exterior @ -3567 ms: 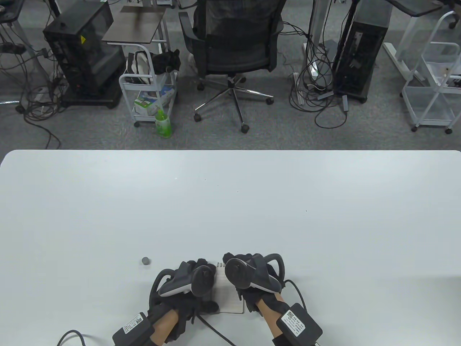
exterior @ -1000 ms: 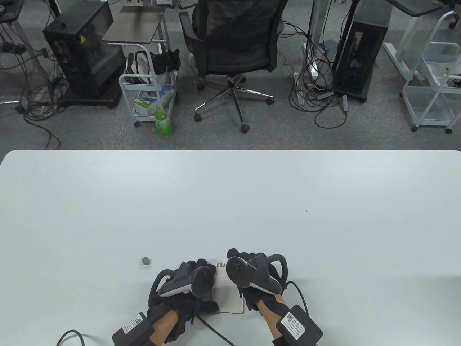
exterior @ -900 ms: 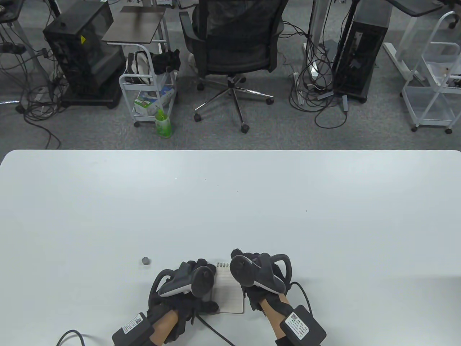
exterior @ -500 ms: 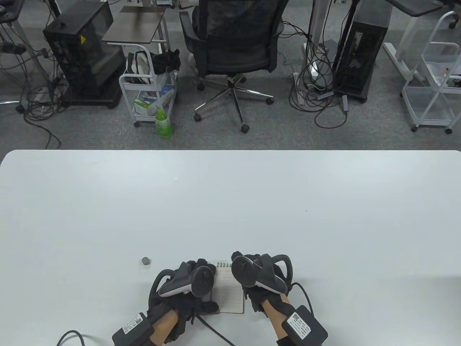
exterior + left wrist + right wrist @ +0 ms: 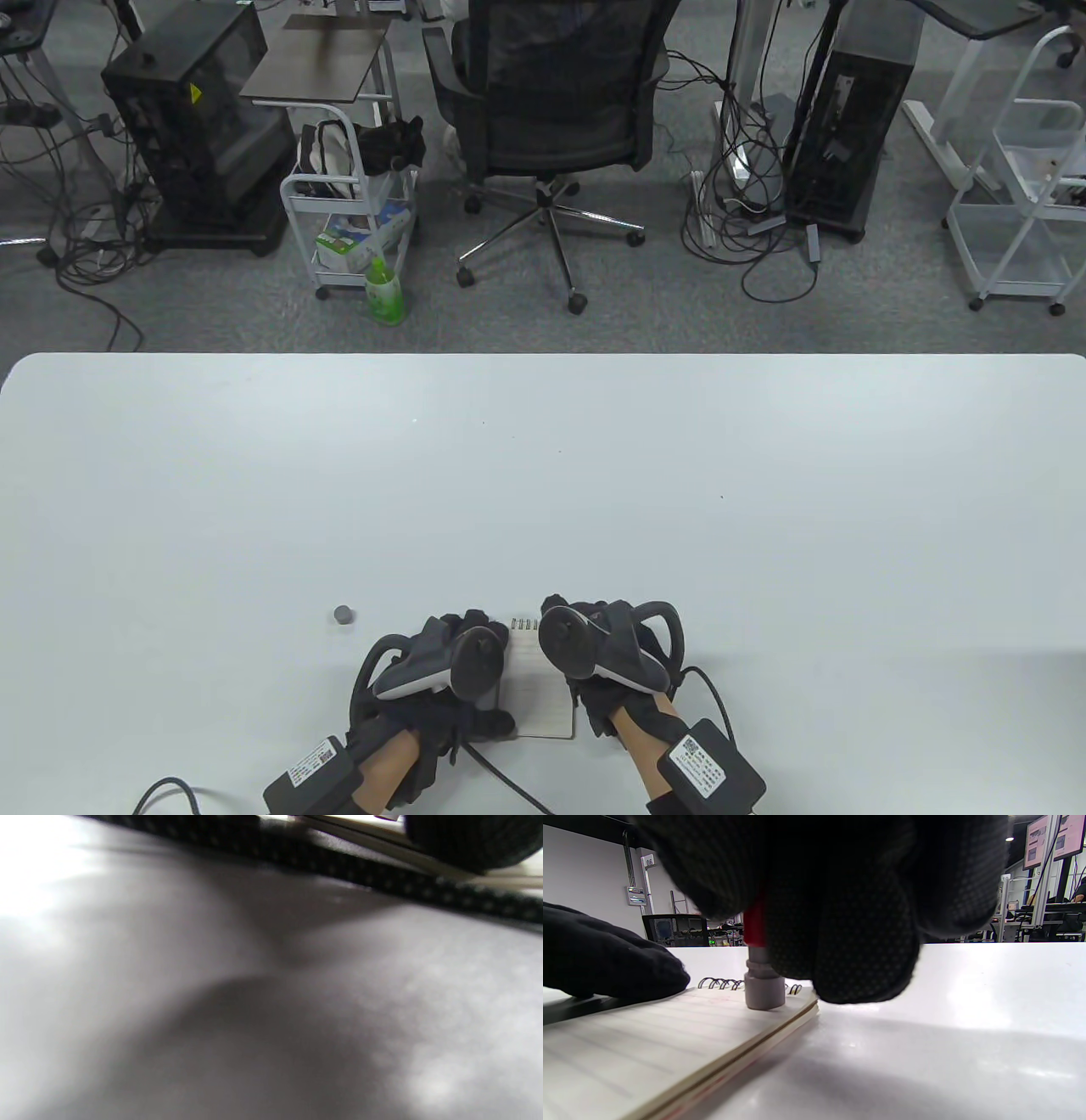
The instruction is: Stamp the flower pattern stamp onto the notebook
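Stamp (image 5: 764, 984) pressed upright on the spiral notebook (image 5: 670, 1035).
Right hand (image 5: 840, 899) grips it, hiding its top; left hand (image 5: 441, 671) rests on the page (grip unclear); gray cap (image 5: 343, 614), perhaps, lies nearby.

Both hands wear black knit gloves with a fine dotted weave. At the bottom of the frame, the left hand (image 5: 441, 679) and right hand (image 5: 607, 658) each carry a grey ringed tracker. Bare wrists show above black boxes with white QR labels and black cables.

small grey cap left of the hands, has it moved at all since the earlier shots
No. The grey cap sits at the same spot on the table, left of the left hand, as before.
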Demonstrator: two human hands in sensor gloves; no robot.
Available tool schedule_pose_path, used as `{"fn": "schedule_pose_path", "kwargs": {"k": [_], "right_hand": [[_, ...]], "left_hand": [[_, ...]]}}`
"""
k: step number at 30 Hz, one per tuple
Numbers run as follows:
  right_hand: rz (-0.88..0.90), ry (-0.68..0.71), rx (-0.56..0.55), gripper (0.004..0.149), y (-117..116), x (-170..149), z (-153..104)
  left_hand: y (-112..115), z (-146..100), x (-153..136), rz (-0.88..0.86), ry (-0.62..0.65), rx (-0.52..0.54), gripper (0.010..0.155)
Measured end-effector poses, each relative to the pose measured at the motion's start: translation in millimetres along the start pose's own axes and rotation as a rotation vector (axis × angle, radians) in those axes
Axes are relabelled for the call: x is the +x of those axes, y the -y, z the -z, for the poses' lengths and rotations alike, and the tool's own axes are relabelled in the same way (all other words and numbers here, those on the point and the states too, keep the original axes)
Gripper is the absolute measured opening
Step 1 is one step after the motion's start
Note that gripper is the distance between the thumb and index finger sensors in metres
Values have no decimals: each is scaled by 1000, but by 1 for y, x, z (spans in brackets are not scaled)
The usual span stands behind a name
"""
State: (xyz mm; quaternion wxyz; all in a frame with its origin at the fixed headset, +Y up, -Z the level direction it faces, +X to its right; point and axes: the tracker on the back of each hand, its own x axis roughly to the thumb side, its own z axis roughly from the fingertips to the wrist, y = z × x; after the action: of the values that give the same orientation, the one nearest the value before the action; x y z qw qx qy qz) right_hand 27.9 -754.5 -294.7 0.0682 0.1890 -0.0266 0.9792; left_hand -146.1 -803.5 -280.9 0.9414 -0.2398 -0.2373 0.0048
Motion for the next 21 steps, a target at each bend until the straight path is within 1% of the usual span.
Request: {"fn": "schedule_pose_path", "kwargs": {"k": [6,11,15,21], "right_hand": [[-8,-6,3,46,-1,3,1],[-19,-13,21,46,-4,7,4],[-36,-23,55,46,-4,8,5],[-30,-38,63,46,-6,8,5]], "left_hand": [[0,0,0,0,0,0,102],[0,0,0,0,0,0,102],[0,0,0,0,0,0,102],[0,0,0,1,3,-3,102]]}}
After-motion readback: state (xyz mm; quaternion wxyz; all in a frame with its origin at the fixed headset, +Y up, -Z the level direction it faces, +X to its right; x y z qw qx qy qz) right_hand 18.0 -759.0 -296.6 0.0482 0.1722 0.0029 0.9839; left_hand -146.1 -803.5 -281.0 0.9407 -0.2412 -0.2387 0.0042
